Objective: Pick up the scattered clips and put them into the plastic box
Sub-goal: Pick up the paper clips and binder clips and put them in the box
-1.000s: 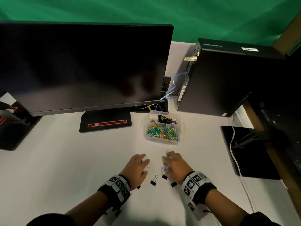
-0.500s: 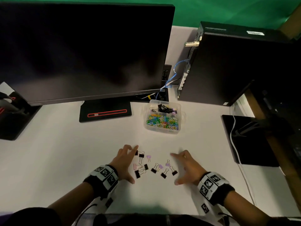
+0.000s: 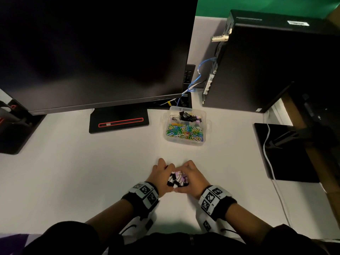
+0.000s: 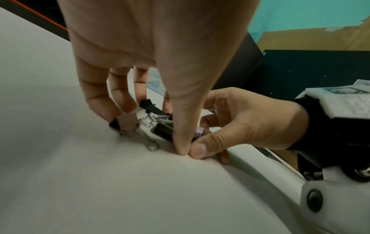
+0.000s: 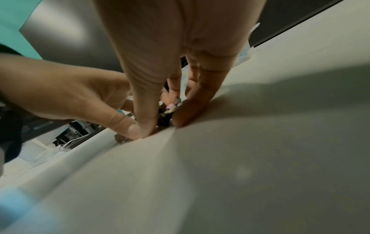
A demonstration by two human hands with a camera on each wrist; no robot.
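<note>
Several black and lilac binder clips (image 3: 177, 179) lie bunched in one heap on the white desk (image 3: 73, 181). My left hand (image 3: 164, 176) and right hand (image 3: 190, 178) cup the heap from either side, fingers curled round it and thumbs touching at the near side. In the left wrist view the clips (image 4: 160, 125) sit between my curled fingers (image 4: 100, 98) and thumb. In the right wrist view only a few clips (image 5: 170, 109) show between the fingers. The clear plastic box (image 3: 184, 142) stands farther back, holding coloured paper clips in front and binder clips behind.
A large monitor (image 3: 92, 52) on a black stand base (image 3: 117, 122) fills the back left. A black computer tower (image 3: 266, 61) with a blue cable stands back right. A black pad (image 3: 287, 153) with a white cable lies right.
Half a second ago my hands were spread apart with the clips scattered between them. They have swept together, and the clips are now gathered in one heap inside them.
</note>
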